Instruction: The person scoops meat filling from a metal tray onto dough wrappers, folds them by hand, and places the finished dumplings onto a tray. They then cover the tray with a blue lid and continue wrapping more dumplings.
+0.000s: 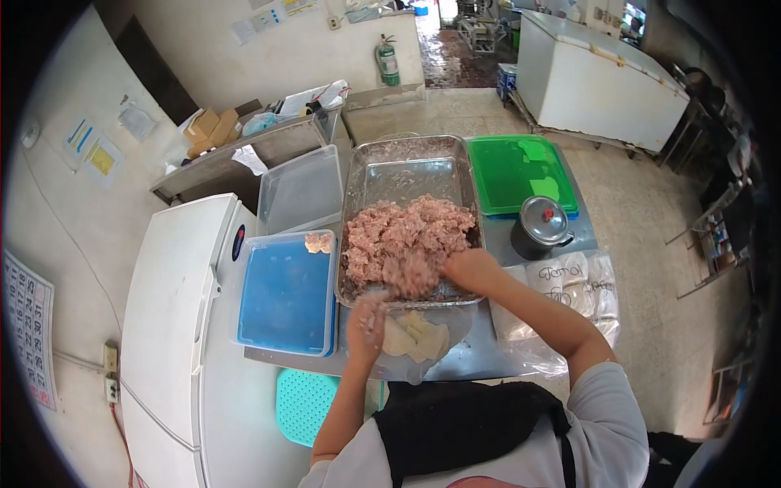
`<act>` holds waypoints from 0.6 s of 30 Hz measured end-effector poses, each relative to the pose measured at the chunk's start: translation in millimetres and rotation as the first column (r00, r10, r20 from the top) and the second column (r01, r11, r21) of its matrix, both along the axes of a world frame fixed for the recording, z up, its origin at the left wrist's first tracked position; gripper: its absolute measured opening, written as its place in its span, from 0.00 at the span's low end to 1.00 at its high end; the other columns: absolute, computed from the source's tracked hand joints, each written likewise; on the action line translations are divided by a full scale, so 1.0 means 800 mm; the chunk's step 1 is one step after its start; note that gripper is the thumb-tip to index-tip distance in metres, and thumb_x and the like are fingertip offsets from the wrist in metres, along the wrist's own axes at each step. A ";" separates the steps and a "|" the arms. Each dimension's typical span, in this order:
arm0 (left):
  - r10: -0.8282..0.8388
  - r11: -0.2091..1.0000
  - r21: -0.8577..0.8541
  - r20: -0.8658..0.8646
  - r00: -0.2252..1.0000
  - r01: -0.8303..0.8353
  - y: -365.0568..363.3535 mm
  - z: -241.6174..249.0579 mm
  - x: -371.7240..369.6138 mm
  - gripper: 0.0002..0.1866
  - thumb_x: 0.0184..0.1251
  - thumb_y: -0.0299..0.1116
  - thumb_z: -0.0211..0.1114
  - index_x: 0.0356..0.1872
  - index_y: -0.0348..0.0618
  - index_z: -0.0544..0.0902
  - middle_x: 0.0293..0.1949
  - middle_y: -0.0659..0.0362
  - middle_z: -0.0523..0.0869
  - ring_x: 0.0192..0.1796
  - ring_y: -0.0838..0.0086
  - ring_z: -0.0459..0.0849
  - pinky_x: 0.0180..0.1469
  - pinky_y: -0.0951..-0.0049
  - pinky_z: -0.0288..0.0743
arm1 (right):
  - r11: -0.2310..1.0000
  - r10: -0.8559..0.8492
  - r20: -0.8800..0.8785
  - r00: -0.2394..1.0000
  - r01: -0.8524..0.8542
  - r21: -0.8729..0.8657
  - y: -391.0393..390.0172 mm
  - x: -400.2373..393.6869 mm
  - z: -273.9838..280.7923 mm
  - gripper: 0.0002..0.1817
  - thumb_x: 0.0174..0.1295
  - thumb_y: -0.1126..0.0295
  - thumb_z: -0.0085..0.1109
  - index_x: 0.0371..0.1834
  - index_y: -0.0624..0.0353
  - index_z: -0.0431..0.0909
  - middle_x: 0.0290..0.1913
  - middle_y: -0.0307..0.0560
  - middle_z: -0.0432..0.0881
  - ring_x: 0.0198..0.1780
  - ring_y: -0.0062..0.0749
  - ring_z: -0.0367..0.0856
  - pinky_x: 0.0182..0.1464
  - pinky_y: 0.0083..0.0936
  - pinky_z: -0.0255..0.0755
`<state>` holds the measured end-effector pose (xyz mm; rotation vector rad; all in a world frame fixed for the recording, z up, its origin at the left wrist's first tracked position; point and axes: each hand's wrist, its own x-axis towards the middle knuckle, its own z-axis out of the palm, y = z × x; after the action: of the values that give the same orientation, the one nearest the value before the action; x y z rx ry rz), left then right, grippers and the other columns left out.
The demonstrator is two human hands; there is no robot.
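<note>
At the near edge of the steel worktable (480, 358), we see two bare hands at work over a metal tray (407, 167) holding a mound of minced meat (407, 236). The right hand (472, 270) reaches into the near side of the mound, fingers curled around a blurred clump of mince; we cannot tell how firmly it is closed. The left hand (366, 325) is cupped just below the tray's near rim, apparently cradling a pale wrapper, with a stack of wrappers (419, 335) lying beside it on the table. To the left stands a blue-bottomed plastic container (285, 297) with one filled piece (319, 241) in its far corner; beyond it is a second clear container (301, 189). To the right are a green lid (521, 172), a small black pot (541, 228) and labelled plastic bags (573, 285).

We judge the step in hand to be portioning filling. To do it well, we take a modest pinch, keep the wrapper flat in the cupped palm, and set the mince at its centre, leaving the margin clean for sealing.
</note>
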<state>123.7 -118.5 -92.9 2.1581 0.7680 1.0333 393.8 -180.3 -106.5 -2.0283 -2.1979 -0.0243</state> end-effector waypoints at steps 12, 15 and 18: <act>0.301 0.915 0.306 -0.082 0.950 -0.264 0.112 -0.036 0.021 0.16 0.64 0.26 0.60 0.53 0.38 0.78 0.54 0.43 0.77 0.58 0.48 0.73 0.61 0.55 0.65 | 0.986 0.119 0.204 0.972 -0.140 0.092 0.017 0.059 0.120 0.07 0.54 0.72 0.54 0.28 0.57 0.82 0.32 0.47 0.84 0.34 0.42 0.86 0.31 0.35 0.79; 0.323 0.914 0.275 -0.046 0.945 -0.299 0.115 -0.044 0.029 0.17 0.64 0.26 0.60 0.55 0.38 0.77 0.54 0.43 0.76 0.58 0.47 0.73 0.62 0.55 0.65 | 0.990 0.047 0.165 0.985 -0.068 0.123 0.056 0.074 0.129 0.07 0.56 0.73 0.52 0.33 0.57 0.82 0.33 0.48 0.82 0.37 0.43 0.85 0.35 0.36 0.79; 0.315 0.927 0.225 -0.025 0.949 -0.301 0.121 -0.045 0.030 0.18 0.66 0.27 0.58 0.56 0.37 0.76 0.55 0.43 0.76 0.58 0.47 0.72 0.62 0.53 0.65 | 0.994 0.004 0.101 0.995 -0.016 0.112 0.107 0.098 0.105 0.08 0.58 0.72 0.53 0.36 0.59 0.81 0.33 0.50 0.82 0.39 0.44 0.85 0.37 0.38 0.79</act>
<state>147.9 -21.6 -128.8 2.3108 1.0954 1.2660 471.9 -94.6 -22.3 -1.9964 -2.2107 -0.2493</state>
